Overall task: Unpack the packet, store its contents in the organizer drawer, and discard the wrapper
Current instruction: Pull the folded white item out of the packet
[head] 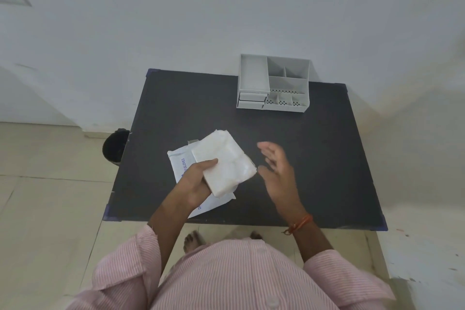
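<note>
Folded white bundle (225, 162) sits on top of the printed wrapper (181, 171) — both clamped in the left hand (195, 181), thumb over the bundle's near edge, held just above the dark table (314, 158). Right hand (278, 168) is beside the bundle, fingers spread, holding nothing. Grey organizer (273, 83) is well beyond the right hand at the table's far edge. Black bin (115, 146) on the floor, left of the left hand.
</note>
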